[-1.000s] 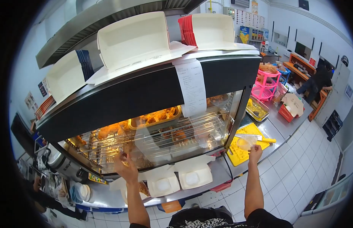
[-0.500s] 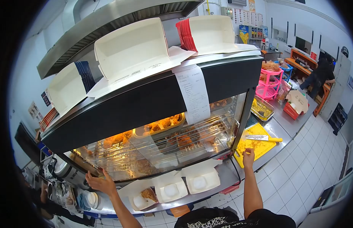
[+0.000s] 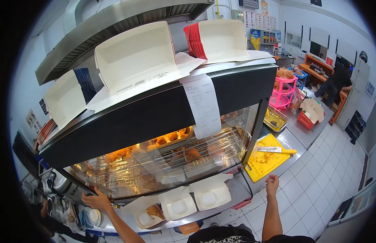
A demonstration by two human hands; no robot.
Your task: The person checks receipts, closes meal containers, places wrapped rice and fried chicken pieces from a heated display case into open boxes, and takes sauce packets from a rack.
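My left hand (image 3: pixel 97 201) is open, fingers apart, by the lower left corner of the glass warming cabinet (image 3: pixel 163 108). Whether it touches the frame I cannot tell. My right hand (image 3: pixel 272 185) is loosely curled with nothing visible in it, above the floor just off the counter edge, near the yellow cutting board (image 3: pixel 258 165). A knife (image 3: pixel 277 150) with a yellow handle lies on that board. Three open white boxes stand in a row before the cabinet: the left box (image 3: pixel 135 208) has rice and a fried piece, the middle box (image 3: pixel 179 206) and right box (image 3: pixel 212 197) a white mound each.
Fried pieces fill a tray (image 3: pixel 165 139) behind the glass. Stacked open cartons (image 3: pixel 135 56) and a hanging paper list (image 3: pixel 202 105) top the cabinet. Right of it are a metal tray (image 3: pixel 275 118), pink rack (image 3: pixel 283 91) and red box (image 3: pixel 309 115). A person (image 3: pixel 337 83) stands farther back.
My right hand has moved down and back, away from the cutting board. My left hand has lowered slightly, and the view has shifted a little.
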